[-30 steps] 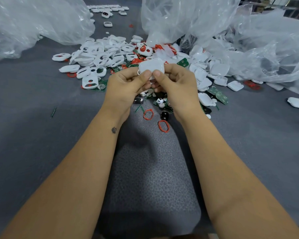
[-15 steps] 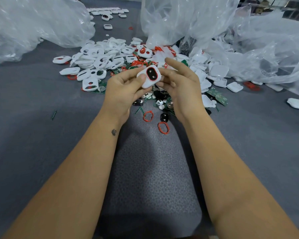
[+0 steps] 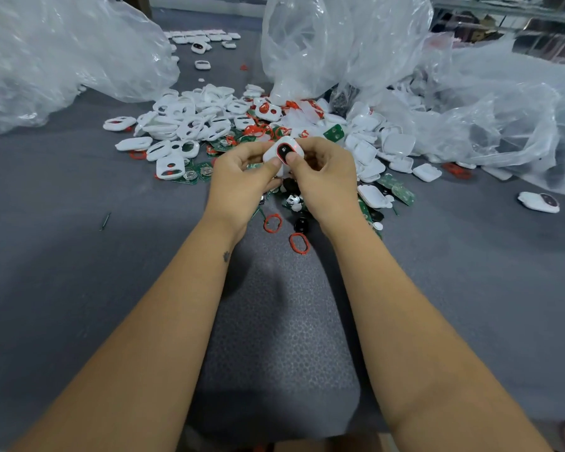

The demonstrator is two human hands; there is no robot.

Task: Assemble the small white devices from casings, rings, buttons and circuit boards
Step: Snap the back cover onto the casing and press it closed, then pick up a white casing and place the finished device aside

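I see both hands clamped on one small white device (image 3: 282,153), my left hand (image 3: 242,182) and right hand (image 3: 327,179) pinching it above the bench (image 3: 62,256), its dark red-ringed button facing up. Behind it lies a heap of white casings (image 3: 190,122); two red rings (image 3: 272,222) lie nearer. Clear plastic bags (image 3: 62,57) crowd the far edge.

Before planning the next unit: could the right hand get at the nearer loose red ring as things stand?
Probably not yet: the right hand grips the device; the red ring itself lies uncovered.
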